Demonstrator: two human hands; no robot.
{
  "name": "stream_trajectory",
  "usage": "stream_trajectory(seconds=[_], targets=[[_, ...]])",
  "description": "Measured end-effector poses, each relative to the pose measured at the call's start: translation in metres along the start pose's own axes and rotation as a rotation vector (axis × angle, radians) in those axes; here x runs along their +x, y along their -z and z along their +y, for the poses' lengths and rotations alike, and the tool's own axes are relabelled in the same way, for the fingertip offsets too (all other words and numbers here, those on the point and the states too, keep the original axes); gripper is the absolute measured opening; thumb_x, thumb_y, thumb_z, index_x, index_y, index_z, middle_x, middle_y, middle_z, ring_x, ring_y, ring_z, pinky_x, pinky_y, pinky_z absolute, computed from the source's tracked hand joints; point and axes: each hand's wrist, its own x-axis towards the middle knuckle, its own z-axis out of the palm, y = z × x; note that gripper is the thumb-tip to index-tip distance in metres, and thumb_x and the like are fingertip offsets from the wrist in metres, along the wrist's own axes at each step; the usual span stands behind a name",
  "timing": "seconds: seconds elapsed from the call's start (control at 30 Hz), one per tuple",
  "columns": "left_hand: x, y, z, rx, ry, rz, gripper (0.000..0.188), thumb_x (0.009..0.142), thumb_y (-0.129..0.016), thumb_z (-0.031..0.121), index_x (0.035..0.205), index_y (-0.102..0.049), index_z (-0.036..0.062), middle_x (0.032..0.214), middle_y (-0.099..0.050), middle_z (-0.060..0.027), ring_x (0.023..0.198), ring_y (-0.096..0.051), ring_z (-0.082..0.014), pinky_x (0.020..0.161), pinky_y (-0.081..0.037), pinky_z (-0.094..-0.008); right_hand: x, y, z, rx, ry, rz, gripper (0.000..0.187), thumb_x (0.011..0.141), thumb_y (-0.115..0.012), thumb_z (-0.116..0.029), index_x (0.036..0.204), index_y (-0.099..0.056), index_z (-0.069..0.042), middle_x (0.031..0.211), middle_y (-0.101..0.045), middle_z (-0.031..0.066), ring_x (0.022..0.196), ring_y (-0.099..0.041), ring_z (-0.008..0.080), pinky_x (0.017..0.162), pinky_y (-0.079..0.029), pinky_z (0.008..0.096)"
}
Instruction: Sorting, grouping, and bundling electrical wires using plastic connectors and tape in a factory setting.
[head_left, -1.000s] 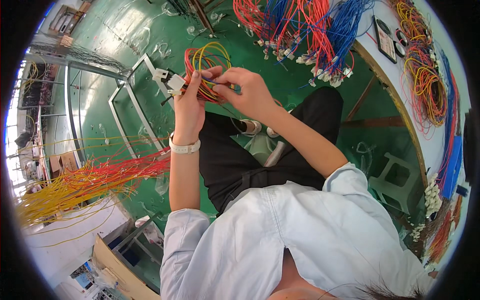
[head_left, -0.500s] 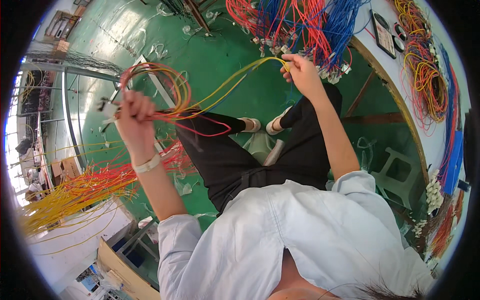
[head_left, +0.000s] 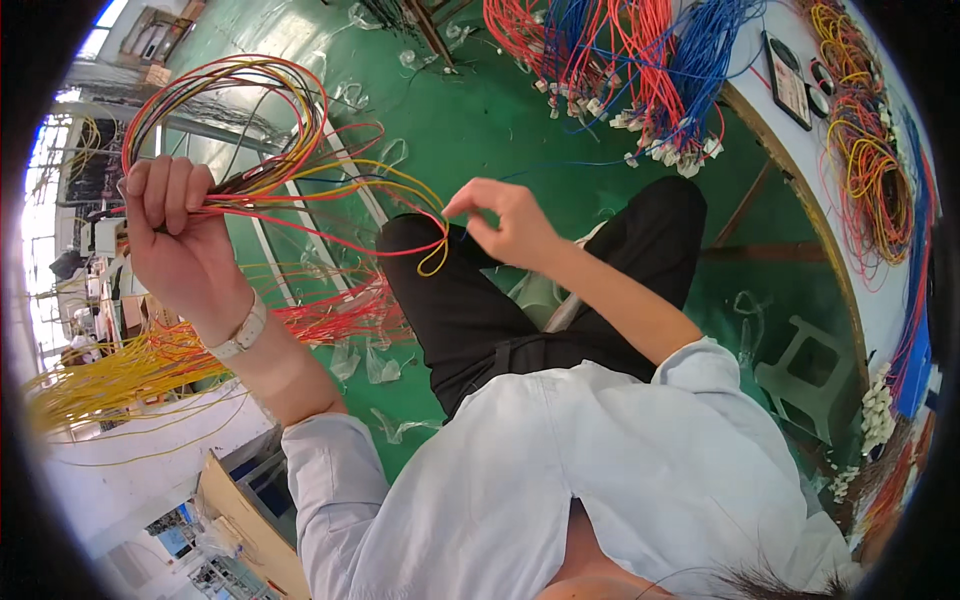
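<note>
My left hand (head_left: 180, 215) is raised at the left, its fingers wrapped round a coiled wire bundle (head_left: 312, 125) of red, yellow and dark wires. The coil's big loop stands above the fist, and loose strands trail to the right. Over my lap, my right hand (head_left: 515, 225) has its fingers curled, thumb toward the index finger. Its fingertips meet the trailing yellow and red strands (head_left: 440, 240), which bend in a small loop there. Whether a strand is pinched between them is hard to make out. A thin blue wire (head_left: 570, 163) runs off behind the right hand.
Red and blue wires with white connectors (head_left: 670, 150) hang over the edge of a curved table (head_left: 835, 215) at the right. More coiled wires (head_left: 855, 150) lie on it. Yellow and red wires (head_left: 170, 365) spread out at the left. A stool (head_left: 805, 365) stands beneath the table.
My left hand has risen and moved left with the coil, whose loop is now wider. My right hand has come left and down from near the hanging wires to the strands' ends.
</note>
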Motion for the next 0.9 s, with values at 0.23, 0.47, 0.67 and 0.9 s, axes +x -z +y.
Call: stream_trajectory(seconds=[0.23,0.47,0.67,0.9], targets=[[-0.002,-0.019,-0.005,-0.056,0.012,-0.031,0.016,0.098,-0.037,0.007,0.082,-0.041,0.0074,0.064,-0.027,0.0038,0.054,-0.026,-0.0074,0.058,-0.030,-0.0261,0.010,-0.015,-0.002,-0.079,0.109,0.070,0.070,0.064,-0.052,0.005,0.133,-0.043,-0.006,0.131,-0.047,0.0135,0.124,-0.045,0.0305,0.106,-0.033,0.0382],[0.006,-0.018,-0.009,-0.111,0.098,-0.044,0.016,0.097,-0.037,0.005,0.081,-0.040,0.0059,0.063,-0.026,0.0036,0.053,-0.026,-0.0078,0.057,-0.030,-0.0259,0.037,0.021,0.027,0.421,-0.303,-0.433,0.070,0.074,-0.041,-0.009,0.143,-0.032,-0.003,0.141,-0.042,0.0122,0.133,-0.036,0.0226,0.110,-0.027,0.0350],[0.011,-0.015,-0.012,-0.222,0.187,-0.036,0.016,0.097,-0.037,0.004,0.081,-0.039,0.0052,0.063,-0.026,0.0024,0.053,-0.026,-0.0082,0.056,-0.029,-0.0257,0.051,0.033,0.043,0.572,-0.341,-0.506,0.065,0.081,-0.038,-0.020,0.143,-0.033,-0.004,0.142,-0.042,0.0125,0.134,-0.035,0.0212,0.111,-0.023,0.0352],[0.009,-0.012,-0.005,-0.194,0.260,-0.001,0.016,0.099,-0.036,0.007,0.083,-0.039,0.0040,0.065,-0.027,0.0019,0.053,-0.026,-0.0085,0.055,-0.029,-0.0259,0.052,0.039,0.075,0.747,-0.547,-0.553,0.060,0.085,-0.040,-0.029,0.142,-0.037,-0.007,0.139,-0.045,0.0119,0.127,-0.043,0.0227,0.104,-0.033,0.0384]])
